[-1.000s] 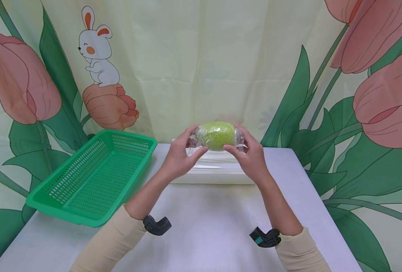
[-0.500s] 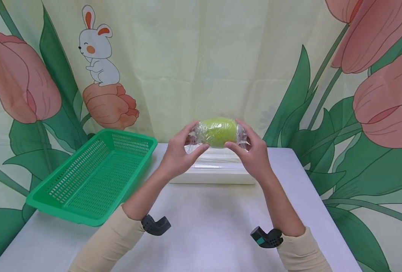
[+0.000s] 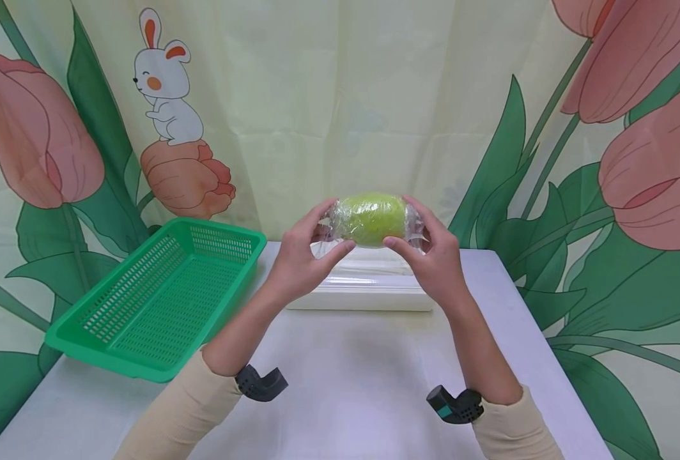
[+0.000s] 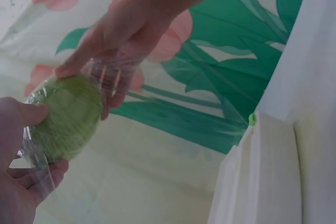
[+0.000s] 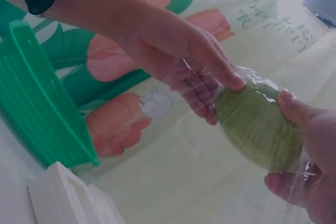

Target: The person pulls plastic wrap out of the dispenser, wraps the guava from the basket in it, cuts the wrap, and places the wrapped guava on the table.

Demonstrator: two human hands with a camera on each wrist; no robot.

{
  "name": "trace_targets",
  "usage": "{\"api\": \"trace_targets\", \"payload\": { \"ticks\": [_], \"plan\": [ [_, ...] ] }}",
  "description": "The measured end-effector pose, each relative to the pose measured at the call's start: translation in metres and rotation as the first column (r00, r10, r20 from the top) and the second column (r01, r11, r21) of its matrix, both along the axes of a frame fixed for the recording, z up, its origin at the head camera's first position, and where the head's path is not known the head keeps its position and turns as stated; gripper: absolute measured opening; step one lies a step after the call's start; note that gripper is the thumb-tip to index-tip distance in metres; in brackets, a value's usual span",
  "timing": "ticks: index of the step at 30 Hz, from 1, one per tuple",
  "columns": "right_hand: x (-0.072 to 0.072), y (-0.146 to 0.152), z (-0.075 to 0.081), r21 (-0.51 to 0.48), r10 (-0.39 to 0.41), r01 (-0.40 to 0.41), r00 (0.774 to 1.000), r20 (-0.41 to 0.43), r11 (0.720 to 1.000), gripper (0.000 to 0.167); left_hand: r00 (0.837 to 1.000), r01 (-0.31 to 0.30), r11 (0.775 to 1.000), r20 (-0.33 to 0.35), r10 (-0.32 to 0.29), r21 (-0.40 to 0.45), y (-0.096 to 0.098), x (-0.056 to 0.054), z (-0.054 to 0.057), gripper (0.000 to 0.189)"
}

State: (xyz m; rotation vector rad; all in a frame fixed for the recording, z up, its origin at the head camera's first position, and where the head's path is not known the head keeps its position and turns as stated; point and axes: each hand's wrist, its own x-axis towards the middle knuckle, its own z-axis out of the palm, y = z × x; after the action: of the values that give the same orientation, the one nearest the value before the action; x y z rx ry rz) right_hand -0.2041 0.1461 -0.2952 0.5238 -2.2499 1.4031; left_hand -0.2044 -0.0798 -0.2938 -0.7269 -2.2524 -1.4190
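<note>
A green oval fruit (image 3: 372, 220) wrapped in cling film is held up between both hands, above the back of the table. My left hand (image 3: 302, 260) grips its left end, thumb on the near side and fingers behind. My right hand (image 3: 439, 263) holds the right end the same way. Loose, crumpled film bunches at both ends under the fingers. In the left wrist view the film stretches over the pale green skin of the fruit (image 4: 71, 116). The right wrist view shows glossy wrinkles along the top of the fruit (image 5: 257, 127).
Behind and below the hands, a long white cling film dispenser (image 3: 360, 299) lies on the white table (image 3: 351, 383). A green slotted plastic basket (image 3: 164, 306) stands at the left with nothing in it. A tulip-patterned curtain (image 3: 386, 115) hangs behind the table.
Both hands have lifted the wrapped fruit a little higher, and they have drifted slightly apart. Their hold on its two ends stays the same. Basket and dispenser have not moved.
</note>
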Motion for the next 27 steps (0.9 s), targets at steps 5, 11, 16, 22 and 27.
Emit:
{"api": "trace_targets", "payload": {
  "ticks": [5, 11, 16, 22, 27],
  "plan": [
    [0.004, 0.000, 0.004, -0.016, 0.000, 0.000, 1.000, -0.001, 1.000, 0.070, 1.000, -0.006, 1.000, 0.000, 0.006, -0.004, 0.000, 0.005, 0.005, 0.068],
    [0.010, 0.000, 0.010, -0.023, -0.006, 0.005, 1.000, -0.016, 1.000, 0.070, 1.000, -0.014, 1.000, -0.022, 0.013, -0.001, 0.000, 0.009, 0.009, 0.068],
    [0.014, -0.001, 0.014, -0.017, -0.013, 0.012, 0.999, -0.036, 1.000, 0.071, 0.999, -0.012, 1.000, -0.033, 0.013, 0.013, 0.000, 0.013, 0.012, 0.068],
    [0.017, -0.002, 0.017, -0.011, -0.017, 0.016, 0.998, -0.058, 1.000, 0.070, 0.998, -0.015, 1.000, -0.058, 0.016, 0.019, 0.000, 0.016, 0.015, 0.068],
    [0.021, -0.003, 0.020, -0.018, -0.013, 0.012, 0.997, -0.073, 1.000, 0.070, 0.997, -0.006, 1.000, -0.080, 0.009, 0.030, -0.001, 0.018, 0.017, 0.068]
  ]
}}
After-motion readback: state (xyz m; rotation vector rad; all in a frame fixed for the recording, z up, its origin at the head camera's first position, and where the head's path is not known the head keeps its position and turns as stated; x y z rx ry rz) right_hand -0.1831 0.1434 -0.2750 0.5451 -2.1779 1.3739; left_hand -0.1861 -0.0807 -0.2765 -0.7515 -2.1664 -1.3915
